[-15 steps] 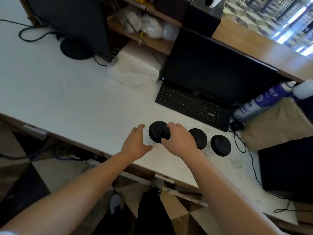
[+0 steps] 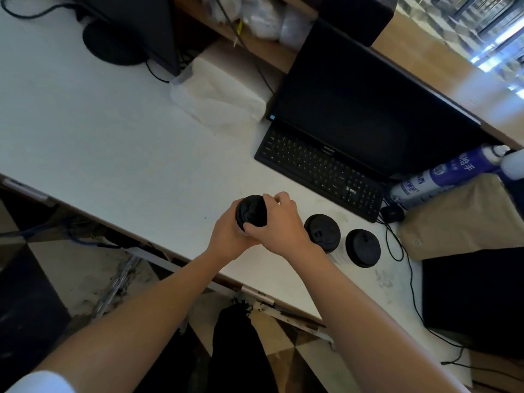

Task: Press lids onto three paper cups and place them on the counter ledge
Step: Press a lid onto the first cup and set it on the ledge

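Three paper cups with black lids stand in a row near the front edge of the white desk (image 2: 113, 143). My left hand (image 2: 228, 238) wraps around the side of the leftmost cup, whose black lid (image 2: 251, 212) faces up. My right hand (image 2: 279, 222) grips that lid from the right, thumb on its near rim and fingers curled over its far rim. The middle lidded cup (image 2: 322, 229) and the right lidded cup (image 2: 363, 248) stand untouched beside my right wrist. The wooden counter ledge (image 2: 419, 66) runs along the back, above the monitor.
A black keyboard (image 2: 320, 168) and a dark monitor (image 2: 368, 109) sit just behind the cups. A purple-and-white spray can (image 2: 439, 177), a brown paper bag (image 2: 465, 217) and cables lie to the right. A tissue pack (image 2: 218, 97) and a second monitor's base (image 2: 113, 46) are at the back left.
My left hand has closed in from beside the leftmost cup onto its side. My right hand has curled tighter over the lid. The camera view has shifted closer.
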Available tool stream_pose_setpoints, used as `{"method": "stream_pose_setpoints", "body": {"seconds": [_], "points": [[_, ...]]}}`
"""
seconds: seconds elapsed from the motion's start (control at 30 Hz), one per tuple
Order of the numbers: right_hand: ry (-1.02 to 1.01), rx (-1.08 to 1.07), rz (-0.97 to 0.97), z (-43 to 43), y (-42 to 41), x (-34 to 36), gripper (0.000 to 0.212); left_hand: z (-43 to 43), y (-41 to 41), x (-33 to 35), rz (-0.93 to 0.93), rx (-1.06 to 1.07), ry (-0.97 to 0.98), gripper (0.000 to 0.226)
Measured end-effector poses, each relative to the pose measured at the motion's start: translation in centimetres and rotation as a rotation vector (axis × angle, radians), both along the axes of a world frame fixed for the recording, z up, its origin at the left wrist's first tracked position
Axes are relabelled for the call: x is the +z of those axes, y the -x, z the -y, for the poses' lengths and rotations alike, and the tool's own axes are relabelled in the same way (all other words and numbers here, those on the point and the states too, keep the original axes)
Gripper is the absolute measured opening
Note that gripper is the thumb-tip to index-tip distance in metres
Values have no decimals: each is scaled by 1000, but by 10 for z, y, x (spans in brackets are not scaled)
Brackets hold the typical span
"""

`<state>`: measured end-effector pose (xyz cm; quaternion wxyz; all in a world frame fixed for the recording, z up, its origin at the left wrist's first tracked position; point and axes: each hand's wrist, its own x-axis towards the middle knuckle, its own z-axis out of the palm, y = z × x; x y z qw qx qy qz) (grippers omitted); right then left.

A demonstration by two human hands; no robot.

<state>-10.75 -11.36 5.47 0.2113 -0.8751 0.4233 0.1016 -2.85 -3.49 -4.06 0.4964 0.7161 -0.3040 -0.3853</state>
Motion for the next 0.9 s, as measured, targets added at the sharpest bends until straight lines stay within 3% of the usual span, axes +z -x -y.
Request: {"method": "stream_pose_setpoints", "body": {"seconds": [0.2,0.47,0.9], "points": [[27,79,-33,0,-4,-1,51,3,9,-5,-60,89,-7,61],[16,220,-54,6,0,-1,51,-6,6,-12,-65,14,19,75],[16,334,29,12,5,-1,61,-8,0,-13,-23,14,94,73]]}}
